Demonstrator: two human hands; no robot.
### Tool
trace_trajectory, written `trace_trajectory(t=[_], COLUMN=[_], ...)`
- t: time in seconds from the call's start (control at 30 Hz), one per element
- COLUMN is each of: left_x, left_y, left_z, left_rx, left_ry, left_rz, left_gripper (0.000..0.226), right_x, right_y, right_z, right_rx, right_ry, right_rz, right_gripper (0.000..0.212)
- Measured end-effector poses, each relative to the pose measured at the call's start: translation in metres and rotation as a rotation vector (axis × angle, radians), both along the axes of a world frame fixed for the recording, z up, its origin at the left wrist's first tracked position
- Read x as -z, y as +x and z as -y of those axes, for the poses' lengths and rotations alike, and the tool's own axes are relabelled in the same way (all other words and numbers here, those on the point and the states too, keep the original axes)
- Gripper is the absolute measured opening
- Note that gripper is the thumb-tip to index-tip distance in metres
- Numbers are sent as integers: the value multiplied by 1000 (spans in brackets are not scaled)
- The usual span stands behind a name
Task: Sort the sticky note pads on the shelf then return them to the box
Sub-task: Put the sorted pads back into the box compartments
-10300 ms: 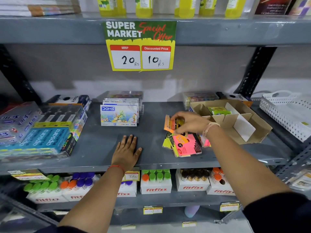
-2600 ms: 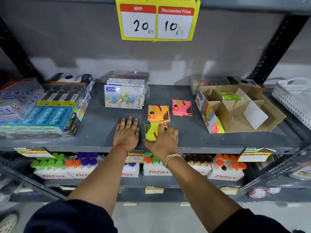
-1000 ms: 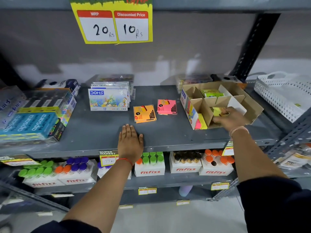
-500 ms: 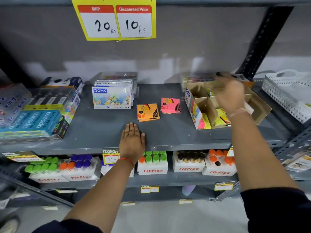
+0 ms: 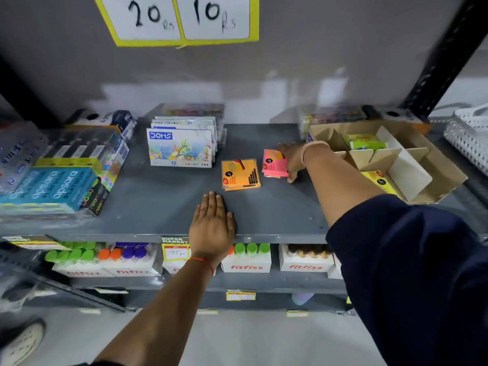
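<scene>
An orange stack of sticky note pads (image 5: 240,175) lies flat on the grey shelf (image 5: 158,207). Just right of it is a pink stack (image 5: 273,163), tilted up, with my right hand (image 5: 291,161) closed around its right side. My left hand (image 5: 211,223) rests flat on the shelf near the front edge, fingers together, holding nothing. At the right stands the cardboard box (image 5: 435,170) with dividers; it holds green pads (image 5: 365,145) in a rear compartment and yellow pads (image 5: 380,182) in a front one.
DOMS colour boxes (image 5: 181,147) stand behind the pads. Apsara packs (image 5: 50,186) fill the left of the shelf. A white perforated basket (image 5: 467,130) sits at the far right. Fitfizz bottle boxes (image 5: 247,260) line the shelf below. A price sign (image 5: 182,19) hangs above.
My right hand left the box, swung left and took hold of the pink stack, tipping it up. The yellow pads now sit in the box. My left hand stayed flat.
</scene>
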State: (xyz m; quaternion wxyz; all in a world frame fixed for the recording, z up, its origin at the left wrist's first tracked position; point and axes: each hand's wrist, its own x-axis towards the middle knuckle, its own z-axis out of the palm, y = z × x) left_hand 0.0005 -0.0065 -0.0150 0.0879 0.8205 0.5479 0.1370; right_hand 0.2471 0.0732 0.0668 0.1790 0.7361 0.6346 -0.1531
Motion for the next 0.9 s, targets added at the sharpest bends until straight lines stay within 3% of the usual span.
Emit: trace_trajectory(t=[0.27,0.57,0.67,0.73,0.9], left_x=[-1,-4,-6,-7,-2], left_y=[-1,-1,-2,-2,5], left_z=[0,2,2,4,17], left_rx=[15,38,46,60,96], left_ry=[5,-6,-19,-21,35], left_rz=[-21,-27,-20,-19,6], left_gripper=[86,90,82,73,85], right_x=[-6,-8,-14,-27,-67], right_y=[-8,-31,-39,-40,-19], right_z=[17,60,72,78,107], right_rx=[84,221,255,304,506], right_ry=[86,278,350,463,847], right_rz=[-150,-160,-172,-261,-510], right_gripper=[58,77,79,80,68])
